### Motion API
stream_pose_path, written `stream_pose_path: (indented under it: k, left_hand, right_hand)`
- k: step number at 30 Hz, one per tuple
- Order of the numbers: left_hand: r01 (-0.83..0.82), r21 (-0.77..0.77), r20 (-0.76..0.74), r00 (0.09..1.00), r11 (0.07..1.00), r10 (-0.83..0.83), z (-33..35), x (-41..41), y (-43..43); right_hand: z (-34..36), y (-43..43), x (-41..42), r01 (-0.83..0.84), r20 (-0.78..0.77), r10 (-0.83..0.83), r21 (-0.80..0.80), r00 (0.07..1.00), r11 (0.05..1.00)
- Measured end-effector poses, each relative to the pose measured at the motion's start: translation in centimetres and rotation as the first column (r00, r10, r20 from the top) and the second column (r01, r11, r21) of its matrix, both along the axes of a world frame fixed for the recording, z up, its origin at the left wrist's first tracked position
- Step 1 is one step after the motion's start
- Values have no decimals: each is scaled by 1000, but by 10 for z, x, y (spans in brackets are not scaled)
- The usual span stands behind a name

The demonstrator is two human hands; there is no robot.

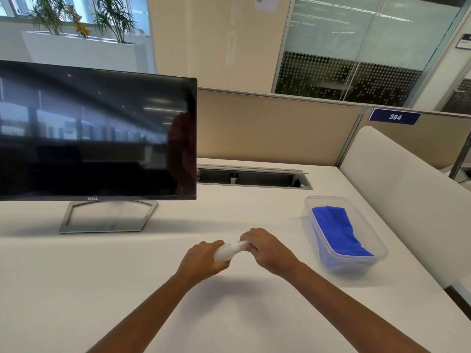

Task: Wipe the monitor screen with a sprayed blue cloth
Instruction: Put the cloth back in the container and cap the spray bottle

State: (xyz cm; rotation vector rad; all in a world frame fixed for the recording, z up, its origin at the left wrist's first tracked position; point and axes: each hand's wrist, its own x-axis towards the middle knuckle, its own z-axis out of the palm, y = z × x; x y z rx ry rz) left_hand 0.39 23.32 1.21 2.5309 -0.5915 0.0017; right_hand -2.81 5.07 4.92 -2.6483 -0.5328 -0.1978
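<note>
Grip: your left hand (204, 258) and right hand (267, 248) clamp the spray bottle (228, 251)
Cloth: blue cloth (339, 231) right of grip, untouched
Left: you spray, wipe monitor (96, 133)

So I'm looking at a plain white bench (107, 289). A dark monitor (96, 131) stands on it at the back left on a silver open-frame stand (107, 217). Over on the right sits a clear plastic tub (379, 253), and a cable slot (254, 177) is cut in along the back edge.
</note>
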Motion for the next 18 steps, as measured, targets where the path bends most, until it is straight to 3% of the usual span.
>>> stream_pose_path:
  k: [11,16,18]
  left_hand:
    - [57,267,95,992,962,-85,-7,5,0]
    - [48,275,126,988,960,-85,-12,3,-4]
    - [38,234,127,989,972,-69,-10,3,-5]
  right_hand:
    - [-5,10,-4,268,-305,-176,289,936,919]
    - [-5,8,-2,303,-380,-193,257,905,918]
    - [-2,6,-2,259,-339,-179,204,923,944]
